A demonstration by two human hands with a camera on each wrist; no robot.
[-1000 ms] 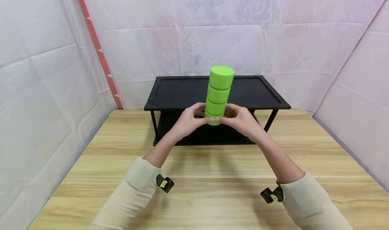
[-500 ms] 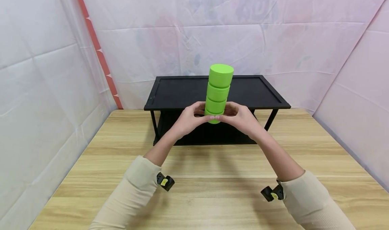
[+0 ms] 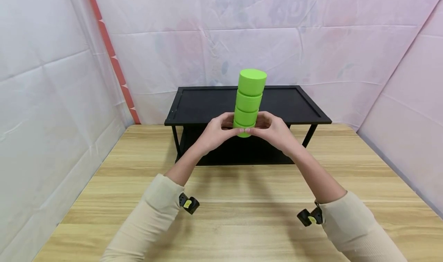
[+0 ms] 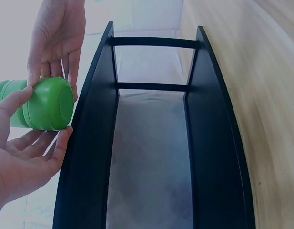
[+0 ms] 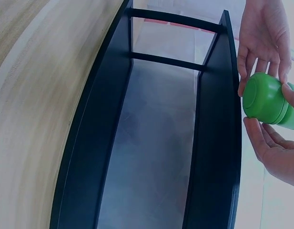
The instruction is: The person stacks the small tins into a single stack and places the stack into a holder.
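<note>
A stack of several bright green round containers (image 3: 247, 104), slightly tilted to the right at its top, is held up in front of the black rack. My left hand (image 3: 218, 133) grips the lowest container from the left, and my right hand (image 3: 275, 133) grips it from the right. Both thumbs meet, or nearly meet, on its near side. The left wrist view shows the rounded bottom container (image 4: 51, 104) between the fingers of both hands. The same container (image 5: 266, 99) appears at the right edge of the right wrist view. Fingers behind the stack are partly hidden in the head view.
A two-level black rack (image 3: 204, 104) with a rimmed top stands at the back of the wooden table (image 3: 221, 212). White cloth walls (image 3: 155, 54) surround the table at the back and sides, with a red strip (image 3: 110, 54) in the left corner.
Both hands have risen a little with the green stack, which stays gripped at its lowest container. The rack has not moved.
</note>
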